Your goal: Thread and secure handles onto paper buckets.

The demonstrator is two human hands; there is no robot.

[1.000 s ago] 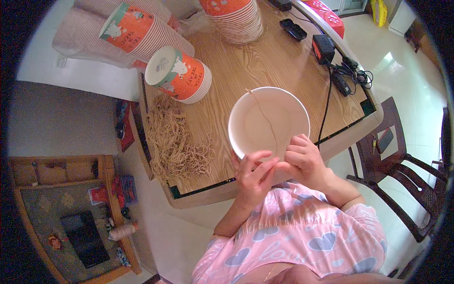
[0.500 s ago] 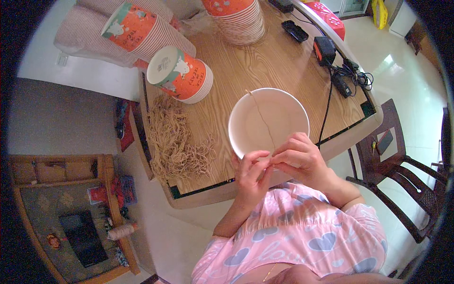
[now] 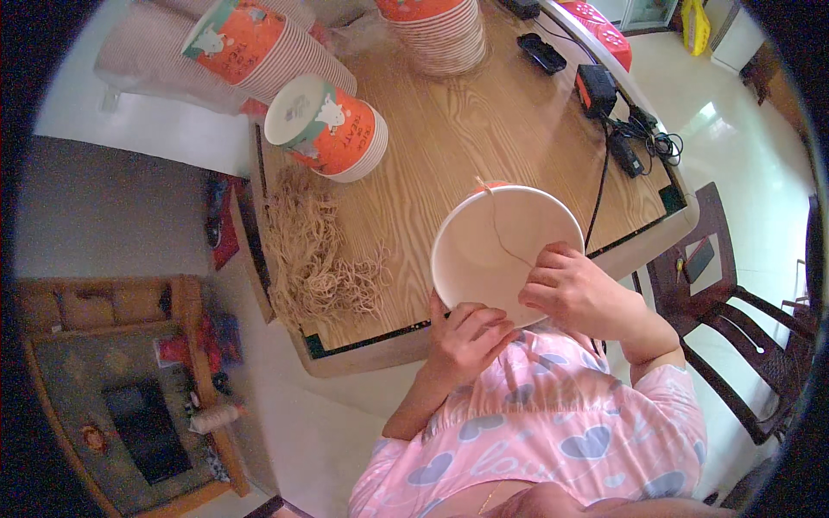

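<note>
A white-lined paper bucket (image 3: 462, 259) is tilted toward me at the table's near edge, with a sliver of orange outside showing at its far rim. A thin twine (image 3: 496, 223) is fastened at that far rim and runs across the opening to my right hand (image 3: 566, 285). The right fingers are closed on the twine, over the bucket's right side. My left hand (image 3: 466, 341) grips the near-left rim, thumb on the outer wall and fingers over the edge. A loose heap of similar twine (image 3: 319, 259) lies to the left.
Stacked orange printed paper buckets (image 3: 341, 129) stand at the back left, beside a plastic-wrapped stack (image 3: 164, 60). Another stack (image 3: 436, 39) is at the far edge. A black power adapter (image 3: 596, 91) and cables lie at the right. A dark wooden chair (image 3: 691, 259) stands right of the table.
The bucket has tilted toward me and shifted slightly right. My hands have parted: the right moved right with the twine, the left onto the near rim. The twine hangs slacker.
</note>
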